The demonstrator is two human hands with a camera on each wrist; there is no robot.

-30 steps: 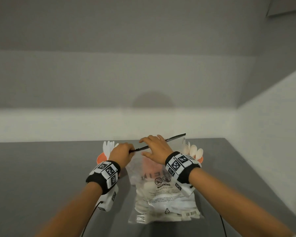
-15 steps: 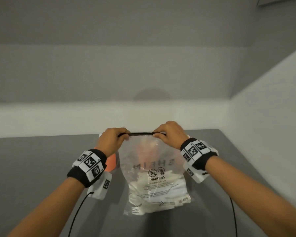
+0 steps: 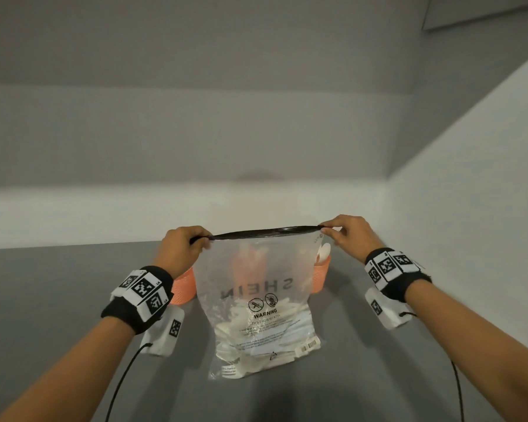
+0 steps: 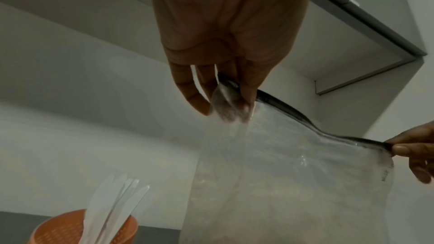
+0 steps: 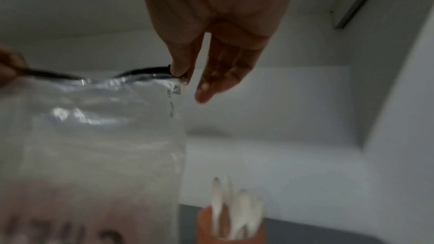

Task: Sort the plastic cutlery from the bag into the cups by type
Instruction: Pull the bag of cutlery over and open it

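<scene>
A clear plastic bag (image 3: 256, 300) with a black zip strip (image 3: 265, 232) along its top hangs upright, its bottom on the grey table (image 3: 58, 300). White cutlery (image 3: 256, 345) lies heaped in its lower part. My left hand (image 3: 185, 245) pinches the strip's left end and my right hand (image 3: 345, 231) pinches its right end, stretching it taut. Orange cups stand behind the bag: the left cup (image 4: 70, 229) holds white knives (image 4: 112, 207), the right cup (image 5: 232, 227) holds white spoons (image 5: 234, 207). A third orange cup (image 3: 250, 263) shows dimly through the bag.
Pale walls rise just behind the cups and along the right side (image 3: 470, 208). Black cables (image 3: 122, 379) trail from both wrist units over the table's near part.
Both hands have lifted the bag upright from lying on the table. They have slid apart to the two ends of the zip strip, pulling it straight.
</scene>
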